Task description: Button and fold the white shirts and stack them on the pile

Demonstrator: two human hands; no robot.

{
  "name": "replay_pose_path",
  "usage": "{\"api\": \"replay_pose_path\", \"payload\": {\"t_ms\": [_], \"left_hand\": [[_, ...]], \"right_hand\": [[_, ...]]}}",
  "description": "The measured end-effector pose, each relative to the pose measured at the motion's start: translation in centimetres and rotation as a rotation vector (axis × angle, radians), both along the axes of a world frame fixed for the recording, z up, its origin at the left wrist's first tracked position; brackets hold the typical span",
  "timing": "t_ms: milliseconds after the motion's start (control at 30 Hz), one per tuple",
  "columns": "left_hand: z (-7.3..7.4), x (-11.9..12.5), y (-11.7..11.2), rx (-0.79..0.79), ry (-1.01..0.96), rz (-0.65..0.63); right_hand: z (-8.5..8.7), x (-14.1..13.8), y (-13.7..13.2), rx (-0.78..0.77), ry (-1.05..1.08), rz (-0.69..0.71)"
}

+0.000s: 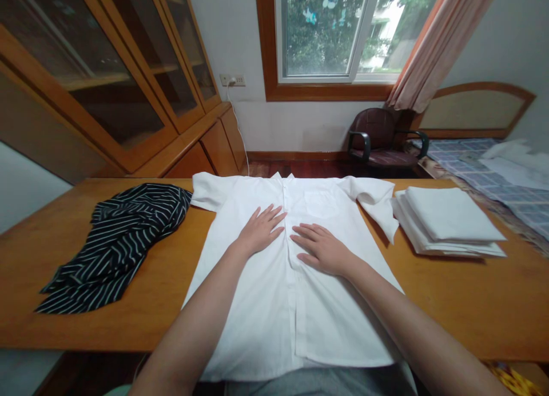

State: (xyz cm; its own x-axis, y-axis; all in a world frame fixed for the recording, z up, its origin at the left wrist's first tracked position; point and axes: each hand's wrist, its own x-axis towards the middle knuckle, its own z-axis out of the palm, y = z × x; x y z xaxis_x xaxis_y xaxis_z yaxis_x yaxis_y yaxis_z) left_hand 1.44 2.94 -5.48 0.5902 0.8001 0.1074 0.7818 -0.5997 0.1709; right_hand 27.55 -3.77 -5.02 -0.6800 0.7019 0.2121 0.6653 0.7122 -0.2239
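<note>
A white short-sleeved shirt lies spread front side up on the wooden table, its collar at the far edge and its hem hanging toward me over the near edge. My left hand rests flat on the shirt, left of the button placket, fingers spread. On the other side of the placket my right hand lies flat with its fingers stretched out, touching the cloth. Neither hand grips anything. The shirt's right-hand sleeve is bent and creased, while the left-hand sleeve lies straighter.
A black garment with white stripes lies crumpled at the table's left. Folded white cloths are stacked on the right. Beyond the wooden table stand a glass-doored cabinet, an office chair and a bed.
</note>
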Motion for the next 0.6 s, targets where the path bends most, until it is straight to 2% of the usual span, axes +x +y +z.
{"api": "replay_pose_path", "payload": {"t_ms": [267, 433, 600], "left_hand": [[-0.4, -0.3, 0.7, -0.002, 0.019, 0.013], [-0.3, -0.3, 1.4, -0.003, 0.016, 0.006], [-0.4, -0.5, 2.4, 0.000, -0.013, 0.009]], "right_hand": [[-0.3, 0.8, 0.9, 0.027, -0.067, -0.099], [-0.7, 2.2, 2.2, 0.022, -0.102, -0.171], [-1.0, 2.4, 3.6, 0.018, -0.102, -0.189]]}}
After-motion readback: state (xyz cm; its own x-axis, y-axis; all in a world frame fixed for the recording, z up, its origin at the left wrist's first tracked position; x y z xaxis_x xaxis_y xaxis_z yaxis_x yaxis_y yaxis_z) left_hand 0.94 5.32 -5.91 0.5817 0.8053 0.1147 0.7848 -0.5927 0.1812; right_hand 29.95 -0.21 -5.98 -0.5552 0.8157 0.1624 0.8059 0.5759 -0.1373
